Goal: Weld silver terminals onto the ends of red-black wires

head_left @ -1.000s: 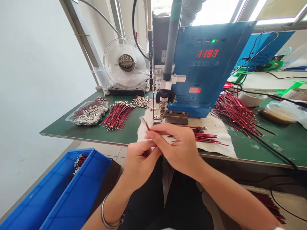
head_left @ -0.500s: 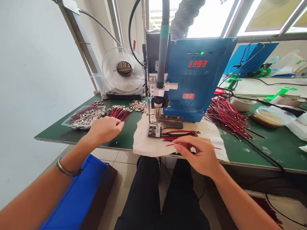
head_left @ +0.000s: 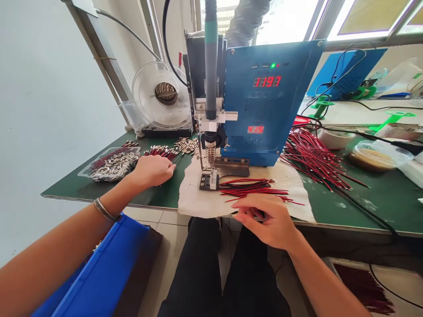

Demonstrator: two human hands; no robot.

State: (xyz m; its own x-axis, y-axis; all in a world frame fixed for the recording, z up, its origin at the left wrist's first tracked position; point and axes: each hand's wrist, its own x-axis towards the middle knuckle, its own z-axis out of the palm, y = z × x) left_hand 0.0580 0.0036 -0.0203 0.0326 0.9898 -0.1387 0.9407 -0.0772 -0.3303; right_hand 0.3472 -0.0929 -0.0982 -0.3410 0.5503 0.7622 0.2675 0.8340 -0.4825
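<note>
My left hand [head_left: 153,171] lies knuckles-up on the green bench [head_left: 380,198], fingers curled down over the near end of a pile of red and black wires with metal ends [head_left: 162,152]; what is under the fingers is hidden. My right hand [head_left: 266,220] is at the front edge of the white cloth [head_left: 198,203], thumb and fingers pinched on a thin wire at the near side of the loose red and black wires [head_left: 253,188]. Between my hands a small black jig [head_left: 207,181] sits under the soldering head [head_left: 210,152] of the blue machine [head_left: 274,110].
A clear tray of metal terminals [head_left: 112,164] stands at the far left, with a clear wire spool [head_left: 161,94] behind it. A large heap of red wires [head_left: 310,156] spreads right of the machine. A blue bin [head_left: 109,268] stands by my left knee. Cables cross the bench's right side.
One second ago both hands held one wire in front of the jig. My left hand has since moved out to the left wire pile, and my right has dropped to the cloth's loose wires.
</note>
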